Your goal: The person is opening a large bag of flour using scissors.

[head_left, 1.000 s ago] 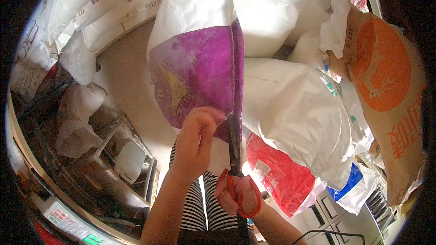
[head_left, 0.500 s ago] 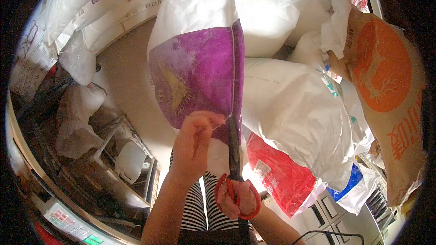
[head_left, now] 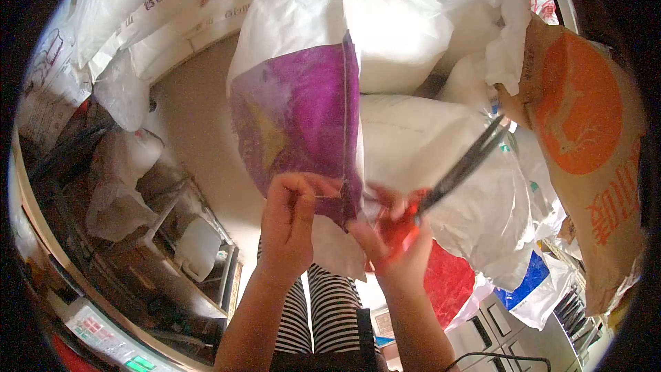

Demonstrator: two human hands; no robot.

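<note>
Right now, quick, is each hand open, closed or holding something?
Left hand: closed, pinching a thin pale thread beside the bag's seam.
Right hand: holding red-handled scissors, fingertips at the bag's edge, somewhat blurred.

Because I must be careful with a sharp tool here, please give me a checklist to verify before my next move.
1. Left hand pinches the thin pale thread at the purple-and-white sack: ok.
2. Right hand holds the red-handled scissors with black blades: ok.
3. Blade tips point away from both hands: ok.
4. Blades clear of the plain white sack behind them: cannot tell; they overlap it in this view.
5. Right fingers grip the purple-and-white sack's edge: cannot tell; they are blurred.
6. Thread free from the long seam: cannot tell.
</note>
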